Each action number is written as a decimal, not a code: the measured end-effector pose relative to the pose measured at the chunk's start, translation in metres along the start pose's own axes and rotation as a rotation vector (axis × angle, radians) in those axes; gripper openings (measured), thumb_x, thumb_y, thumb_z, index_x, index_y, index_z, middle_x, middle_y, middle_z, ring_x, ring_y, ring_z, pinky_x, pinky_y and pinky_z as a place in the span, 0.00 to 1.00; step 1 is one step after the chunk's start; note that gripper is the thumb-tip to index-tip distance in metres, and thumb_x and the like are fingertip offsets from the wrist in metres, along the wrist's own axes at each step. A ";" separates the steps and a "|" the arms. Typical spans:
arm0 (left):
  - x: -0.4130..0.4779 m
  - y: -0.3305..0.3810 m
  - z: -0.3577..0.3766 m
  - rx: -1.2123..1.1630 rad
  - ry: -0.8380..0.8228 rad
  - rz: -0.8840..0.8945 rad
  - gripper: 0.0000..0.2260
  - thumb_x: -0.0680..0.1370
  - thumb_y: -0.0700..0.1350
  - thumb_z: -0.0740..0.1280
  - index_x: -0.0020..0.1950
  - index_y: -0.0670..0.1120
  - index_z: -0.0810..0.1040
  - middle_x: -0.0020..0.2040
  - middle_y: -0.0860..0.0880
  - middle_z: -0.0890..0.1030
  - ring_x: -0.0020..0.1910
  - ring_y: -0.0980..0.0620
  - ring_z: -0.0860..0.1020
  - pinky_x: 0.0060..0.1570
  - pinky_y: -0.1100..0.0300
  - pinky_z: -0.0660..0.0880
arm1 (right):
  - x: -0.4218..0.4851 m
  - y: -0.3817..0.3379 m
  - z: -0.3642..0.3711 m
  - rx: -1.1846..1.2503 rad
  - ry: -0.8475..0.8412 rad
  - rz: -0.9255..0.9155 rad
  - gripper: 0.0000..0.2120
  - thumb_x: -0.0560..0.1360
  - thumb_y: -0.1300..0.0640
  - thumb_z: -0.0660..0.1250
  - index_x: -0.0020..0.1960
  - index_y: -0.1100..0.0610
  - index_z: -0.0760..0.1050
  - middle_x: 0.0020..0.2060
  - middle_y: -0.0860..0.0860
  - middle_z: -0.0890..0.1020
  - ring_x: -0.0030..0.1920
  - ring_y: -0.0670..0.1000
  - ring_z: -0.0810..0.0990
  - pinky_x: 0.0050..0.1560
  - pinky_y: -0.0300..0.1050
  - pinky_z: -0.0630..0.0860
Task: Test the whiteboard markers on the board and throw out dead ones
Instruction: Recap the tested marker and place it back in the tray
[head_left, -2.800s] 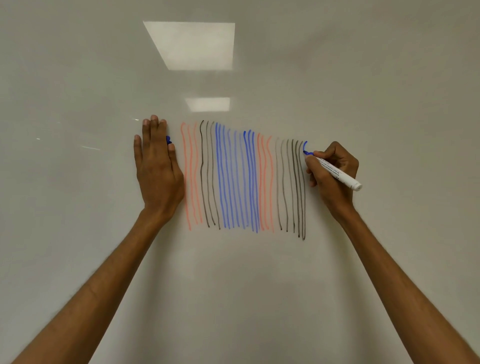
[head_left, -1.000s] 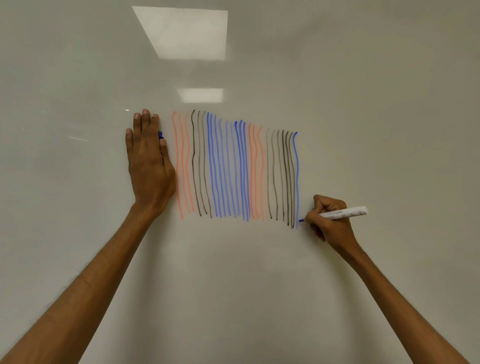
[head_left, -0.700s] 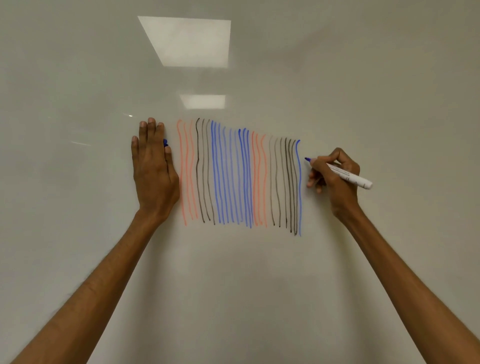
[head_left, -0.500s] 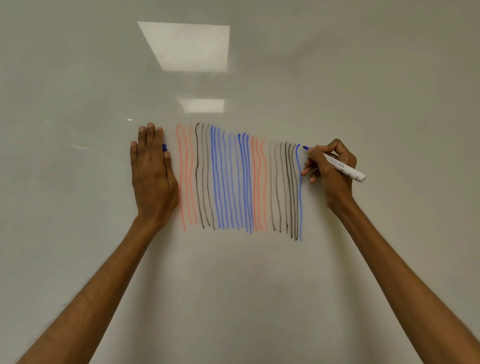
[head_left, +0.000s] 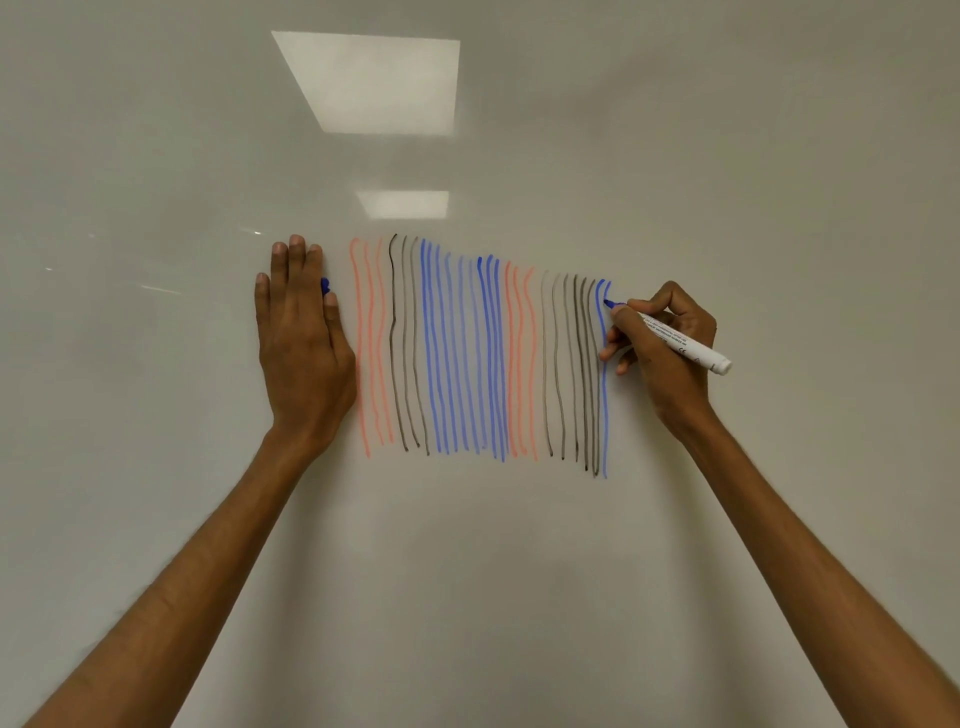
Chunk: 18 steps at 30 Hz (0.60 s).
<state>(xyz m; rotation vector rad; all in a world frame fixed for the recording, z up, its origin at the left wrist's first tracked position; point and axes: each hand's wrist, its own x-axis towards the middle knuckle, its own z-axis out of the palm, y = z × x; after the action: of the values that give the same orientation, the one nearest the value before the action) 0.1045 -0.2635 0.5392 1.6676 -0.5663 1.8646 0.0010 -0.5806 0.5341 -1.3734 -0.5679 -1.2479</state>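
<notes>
My right hand (head_left: 670, 353) pinched the marker (head_left: 680, 345) low on its white barrel. Thumb and first fingers were closed round it just behind the blue tip, and the other fingers curled under. The tip touched the whiteboard (head_left: 467, 597) at the 3 o'clock edge of the stripes (head_left: 467, 358), on a short hook of blue beside the last long blue line (head_left: 603, 405). The barrel's tail pointed off toward 4 o'clock.

My left hand (head_left: 301, 358) lay flat on the board at 9 o'clock of the stripes, fingers straight, pressed together and pointing to 12. A blue cap (head_left: 325, 286) peeked out on the 3 o'clock side of my forefinger. I could not tell whether my thumb pinched it or my hand merely pressed it to the board.

I judged the marker light and stiff, its smooth plastic a little slippery. So the hold near the tip seemed the right one, giving control and a gentle press without crushing the felt. The blue looked dense and even, and I reckoned this one alive. The cap was small and would likely drop if I lifted my palm, so it was best taken between thumb and forefinger. Two ceiling-light reflections (head_left: 374, 83) shone at 12 o'clock above the stripes.
</notes>
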 end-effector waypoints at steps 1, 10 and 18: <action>0.000 0.000 0.000 -0.001 -0.001 0.000 0.21 0.86 0.42 0.51 0.79 0.39 0.59 0.79 0.42 0.60 0.80 0.47 0.55 0.79 0.50 0.50 | -0.002 0.001 -0.001 -0.004 -0.003 -0.003 0.09 0.78 0.66 0.67 0.42 0.62 0.69 0.32 0.58 0.81 0.30 0.59 0.82 0.26 0.42 0.74; -0.001 -0.001 0.001 -0.004 0.001 -0.004 0.21 0.86 0.42 0.51 0.79 0.39 0.59 0.79 0.42 0.60 0.80 0.47 0.55 0.79 0.50 0.50 | -0.025 0.009 -0.011 -0.008 0.027 0.011 0.14 0.78 0.69 0.66 0.37 0.59 0.67 0.30 0.55 0.81 0.27 0.57 0.81 0.25 0.41 0.73; -0.001 -0.002 0.001 -0.002 0.006 0.002 0.21 0.86 0.43 0.51 0.79 0.39 0.59 0.79 0.42 0.60 0.80 0.47 0.55 0.79 0.52 0.49 | -0.048 0.016 -0.018 -0.013 0.018 0.056 0.16 0.76 0.71 0.66 0.35 0.58 0.66 0.28 0.57 0.80 0.23 0.56 0.78 0.23 0.39 0.71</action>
<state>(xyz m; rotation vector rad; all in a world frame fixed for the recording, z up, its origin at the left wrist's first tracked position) 0.1068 -0.2628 0.5387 1.6602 -0.5675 1.8685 -0.0066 -0.5851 0.4810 -1.3791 -0.5063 -1.2196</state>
